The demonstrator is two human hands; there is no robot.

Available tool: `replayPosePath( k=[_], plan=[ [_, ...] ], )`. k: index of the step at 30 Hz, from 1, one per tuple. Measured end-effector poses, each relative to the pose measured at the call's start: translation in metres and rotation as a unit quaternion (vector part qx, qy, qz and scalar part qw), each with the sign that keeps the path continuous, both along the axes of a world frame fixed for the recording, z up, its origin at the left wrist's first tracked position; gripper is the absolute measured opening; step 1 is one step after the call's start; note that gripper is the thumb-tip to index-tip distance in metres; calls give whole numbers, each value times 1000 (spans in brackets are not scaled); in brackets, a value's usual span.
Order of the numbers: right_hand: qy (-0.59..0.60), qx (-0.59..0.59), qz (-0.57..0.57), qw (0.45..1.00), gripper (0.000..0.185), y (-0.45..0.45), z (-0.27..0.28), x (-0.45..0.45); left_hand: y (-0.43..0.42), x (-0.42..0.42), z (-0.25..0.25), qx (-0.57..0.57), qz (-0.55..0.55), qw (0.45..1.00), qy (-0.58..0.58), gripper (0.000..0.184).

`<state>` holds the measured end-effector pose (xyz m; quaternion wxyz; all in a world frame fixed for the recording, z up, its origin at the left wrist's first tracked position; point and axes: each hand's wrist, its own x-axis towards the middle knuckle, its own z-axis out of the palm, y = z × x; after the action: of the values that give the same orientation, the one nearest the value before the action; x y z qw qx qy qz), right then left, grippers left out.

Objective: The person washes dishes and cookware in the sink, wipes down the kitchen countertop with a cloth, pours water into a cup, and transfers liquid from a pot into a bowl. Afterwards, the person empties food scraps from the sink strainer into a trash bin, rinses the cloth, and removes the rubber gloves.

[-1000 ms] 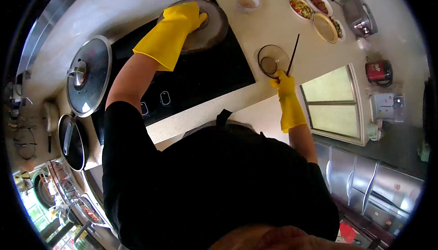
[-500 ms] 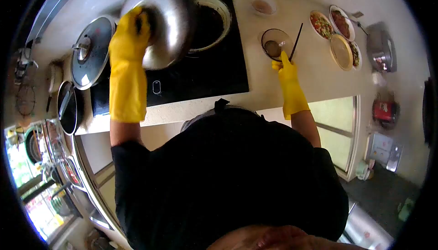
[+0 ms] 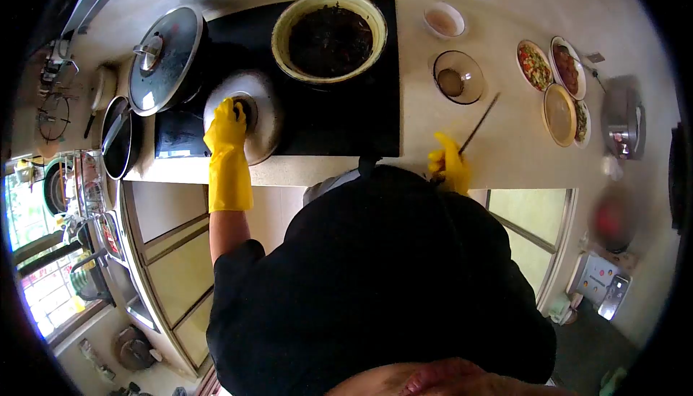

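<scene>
Both hands wear yellow rubber gloves. My left hand [image 3: 229,125] is closed on the knob of a round metal lid [image 3: 266,118], which rests on the black cooktop [image 3: 339,125]. Behind and to its right, a cream-rimmed pot [image 3: 280,42] stands uncovered with dark food [image 3: 330,41] inside. My right hand [image 3: 451,165], near the counter's front edge, is closed round dark chopsticks [image 3: 480,122] that point up and to the right. A glass bowl [image 3: 473,82] with a little brown matter at its bottom stands beyond the right hand, not touched by it.
A glass-lidded pan [image 3: 170,57] stands on the cooktop's left, with a black frying pan [image 3: 126,147] beside it. A small white bowl [image 3: 440,22] is at the back. Several food dishes [image 3: 534,67] and a metal appliance [image 3: 622,125] stand on the right.
My left hand has lifted the lid off the pot and set it down on the cooktop, front left. My right hand has drawn back from the glass bowl with the chopsticks.
</scene>
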<state>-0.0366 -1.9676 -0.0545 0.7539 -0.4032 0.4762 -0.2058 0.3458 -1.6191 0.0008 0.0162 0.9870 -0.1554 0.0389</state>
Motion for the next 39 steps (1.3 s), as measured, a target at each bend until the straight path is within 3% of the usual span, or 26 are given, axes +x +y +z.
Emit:
replayPosePath(
  k=[2,4,6,8,9,12,13,14,15,16,18,20,21,22,24,25,26,28,32,34,39],
  plan=[
    [5,23,119,993,31,11,15,-6,-1,12,-17,0,-36,999,-1,40],
    [-29,52,133,989,35,10,18,-15,-14,16,-15,17,-37,999,23,43],
    [-109,-10,185,977,37,12,15,-25,-22,18,-17,35,-38,998,48,46],
    [-98,-7,180,979,38,19,11,-31,-26,21,-23,-4,-55,998,-4,40],
    [-86,-4,177,980,39,21,10,-31,-27,26,-20,4,-41,999,25,46],
    [-71,48,110,990,39,24,16,-30,-54,3,51,47,15,991,124,56],
    [-71,49,108,990,39,23,17,-32,-54,6,57,35,-14,997,61,66],
    [-69,6,129,989,40,21,19,-34,-57,0,60,-15,28,999,34,73],
    [-65,-37,148,986,42,19,21,-37,-64,-1,72,-152,49,969,187,76],
    [-64,-37,144,987,42,15,30,-36,-69,-2,78,-281,70,897,334,78],
    [30,-67,199,977,40,3,45,-31,-92,-34,47,-559,-30,710,427,75],
    [-8,-92,181,979,40,-4,37,-26,-121,-22,40,-478,126,528,690,75],
    [-46,-119,169,977,39,-7,33,-23,-133,-29,24,-535,157,450,697,76],
    [-46,-119,163,978,39,-8,42,-16,-142,-35,19,-531,155,452,700,76],
    [-1,-201,132,971,41,-9,62,-5,-157,-45,15,-634,101,463,611,58],
    [-1,-202,126,971,41,-11,64,-6,-165,-39,3,-667,124,463,570,37],
    [14,-195,125,973,39,-13,66,-9,-168,-34,-6,-664,120,464,573,37],
    [27,-185,125,974,37,-15,72,-11,-180,-39,10,-665,214,521,491,28],
    [24,-198,125,972,35,-19,96,-13,-177,-31,9,-645,176,562,487,28],
    [36,-199,128,971,35,-21,101,-12,-182,-45,41,-616,134,558,540,26],
    [-9,-343,135,930,41,-42,95,-6,-205,-71,77,-574,106,585,563,27]
  ],
)
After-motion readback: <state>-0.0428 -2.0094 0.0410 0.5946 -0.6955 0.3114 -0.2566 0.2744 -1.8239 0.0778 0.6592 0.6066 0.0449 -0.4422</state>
